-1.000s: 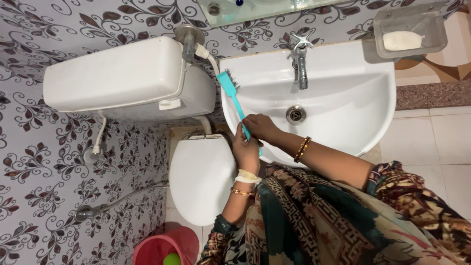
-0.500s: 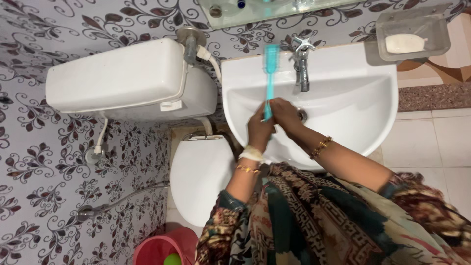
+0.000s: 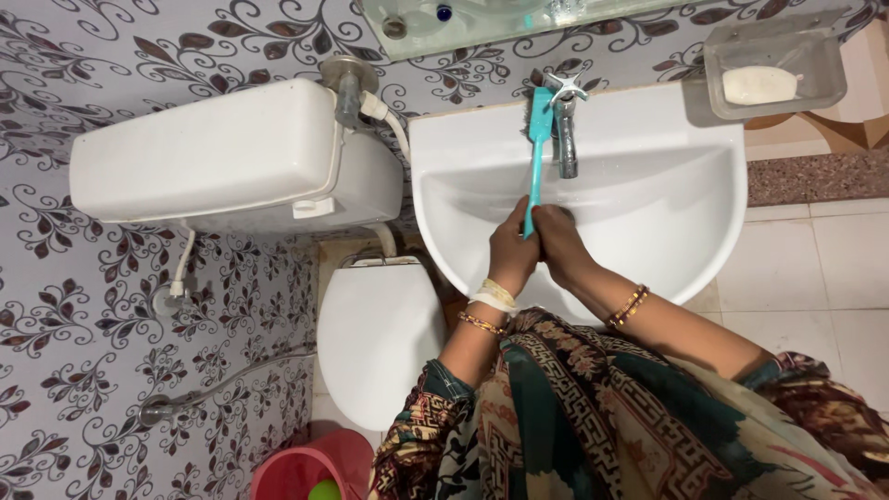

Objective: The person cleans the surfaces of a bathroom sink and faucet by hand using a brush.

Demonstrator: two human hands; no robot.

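In the white basin (image 3: 667, 213), both hands, left hand (image 3: 511, 252) and right hand (image 3: 558, 243), apparently gripping turquoise brush (image 3: 535, 148)

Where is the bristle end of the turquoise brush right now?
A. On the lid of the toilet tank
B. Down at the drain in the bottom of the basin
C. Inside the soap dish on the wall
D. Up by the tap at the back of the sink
D: both hands grip the handle of the turquoise brush, whose head sits right beside the tap at the back rim of the sink.
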